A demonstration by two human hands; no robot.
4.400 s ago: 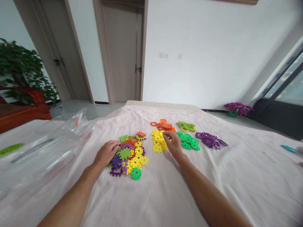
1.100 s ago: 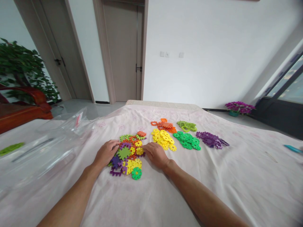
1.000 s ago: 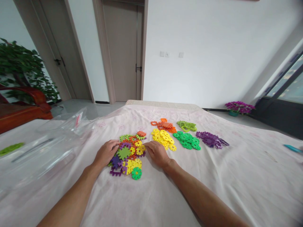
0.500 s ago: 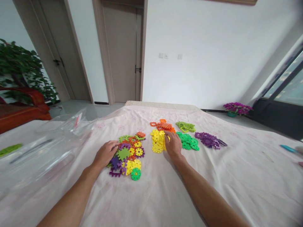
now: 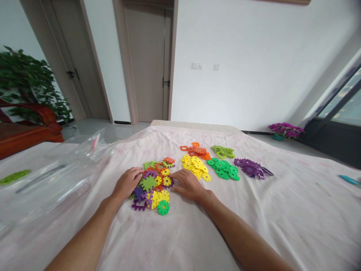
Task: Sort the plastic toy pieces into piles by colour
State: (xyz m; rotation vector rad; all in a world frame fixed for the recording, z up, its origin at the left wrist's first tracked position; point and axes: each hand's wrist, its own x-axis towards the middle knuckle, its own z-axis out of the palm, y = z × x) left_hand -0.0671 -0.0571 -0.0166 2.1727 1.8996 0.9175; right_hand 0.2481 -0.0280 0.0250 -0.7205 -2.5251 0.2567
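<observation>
A mixed pile of flat plastic snowflake pieces lies on a pale pink cloth. My left hand rests palm down on the pile's left edge, fingers curled over the pieces. At the pile's right edge lies my right hand, fingers stretched flat toward a yellow piece; it holds nothing that I can see. Sorted heaps lie beyond: yellow, orange, light green, dark green and purple.
A clear plastic bag lies on the cloth at the left, with a green piece beyond it. A teal object sits at the far right. Behind are doors, a potted plant and purple flowers.
My right hand has come back from the yellow heap to the right edge of the mixed pile. The yellow heap is spread wider. My left hand has stayed in place.
</observation>
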